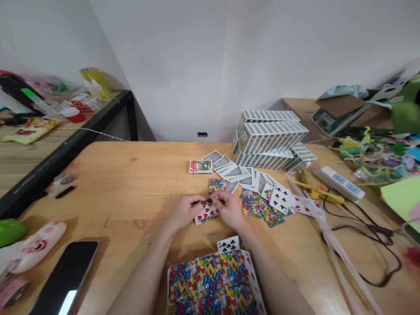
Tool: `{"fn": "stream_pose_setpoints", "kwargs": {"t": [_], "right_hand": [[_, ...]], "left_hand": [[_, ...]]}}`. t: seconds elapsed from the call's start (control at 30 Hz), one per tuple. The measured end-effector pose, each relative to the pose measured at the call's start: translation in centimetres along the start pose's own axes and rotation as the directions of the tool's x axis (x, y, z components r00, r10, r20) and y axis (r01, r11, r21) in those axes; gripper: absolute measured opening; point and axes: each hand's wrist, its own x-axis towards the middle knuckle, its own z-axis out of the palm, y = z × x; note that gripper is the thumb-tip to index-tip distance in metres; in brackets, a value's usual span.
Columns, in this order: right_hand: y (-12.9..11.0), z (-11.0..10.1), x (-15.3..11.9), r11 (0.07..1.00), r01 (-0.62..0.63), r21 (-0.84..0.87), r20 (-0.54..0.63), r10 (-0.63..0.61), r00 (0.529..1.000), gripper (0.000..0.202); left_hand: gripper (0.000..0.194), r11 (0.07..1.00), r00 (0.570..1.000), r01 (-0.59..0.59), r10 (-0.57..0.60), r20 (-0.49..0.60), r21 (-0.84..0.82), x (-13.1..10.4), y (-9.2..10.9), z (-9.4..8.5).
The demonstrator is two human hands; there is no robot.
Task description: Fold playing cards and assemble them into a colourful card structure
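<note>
Above the middle of the wooden table, my left hand (pixel 182 212) and my right hand (pixel 230 211) meet over a heart-suit playing card (pixel 206 213). My left fingers pinch its upper left side, and my right fingers close on its right side. A small dark thing (pixel 210 200) shows between the fingertips; its kind cannot be made out. Just beyond my hands lies a colourful patterned piece (pixel 217 185). Between my forearms sits a block covered in the same bright pattern (pixel 210 280), with a ten of clubs (pixel 229 244) sticking out at its far edge.
Grey-backed cards (pixel 234 170) fan out beside a card box (pixel 200 166). Behind them rise stacked striped boxes (pixel 274 135). At right are a yellow glue gun (pixel 320 191), a power strip (pixel 341 183) and black cable (pixel 364 227). A phone (pixel 65 278) lies at left.
</note>
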Motion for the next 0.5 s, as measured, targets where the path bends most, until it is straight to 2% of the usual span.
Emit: {"fn": "stream_pose_setpoints", "kwargs": {"t": [0.27, 0.5], "right_hand": [[-0.41, -0.08, -0.07, 0.998, -0.007, -0.068, -0.059, 0.003, 0.998, 0.013], [-0.51, 0.03, -0.15, 0.996, 0.007, -0.09, -0.07, -0.013, 0.997, 0.013]], "left_hand": [[0.033, 0.998, 0.998, 0.053, -0.053, -0.027, 0.02, -0.24, -0.72, 0.09], [0.027, 1.0, 0.998, 0.008, -0.008, -0.061, -0.008, -0.03, -0.01, 0.06]]}}
